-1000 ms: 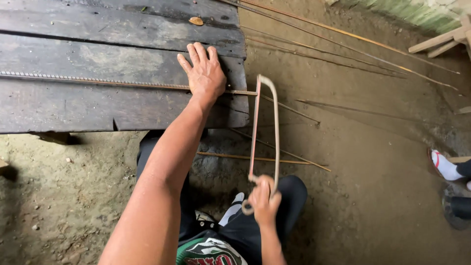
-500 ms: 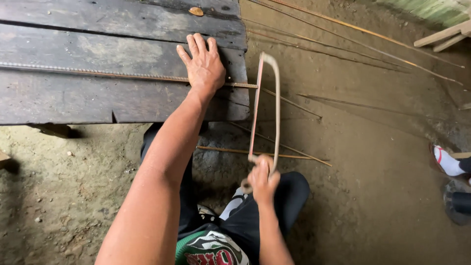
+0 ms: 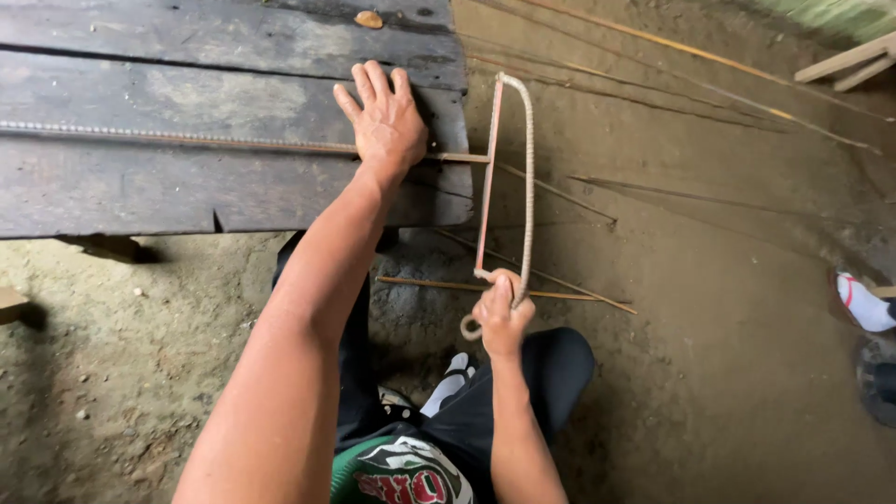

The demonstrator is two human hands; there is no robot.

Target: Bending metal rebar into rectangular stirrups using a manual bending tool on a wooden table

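My left hand [image 3: 385, 117] lies flat, fingers apart, on a dark wooden plank bench [image 3: 187, 177], pressing down a long ribbed steel rod [image 3: 168, 136] that runs along the boards. The rod's end sticks out past the bench's right edge. My right hand [image 3: 499, 313] grips the handle of a hacksaw [image 3: 527, 168] whose frame is bent from ribbed bar. The thin saw blade [image 3: 485, 177] crosses the rod's protruding end just off the bench edge.
Several thin rods and sticks [image 3: 504, 287] lie on the dirt floor to the right and below the saw. Another person's foot in a white sock and sandal [image 3: 863, 303] is at the right edge. A wooden frame [image 3: 845, 61] stands at top right.
The saw has slid along its stroke: my right hand pulled back toward me a little. My left hand stays pressed on the rod.
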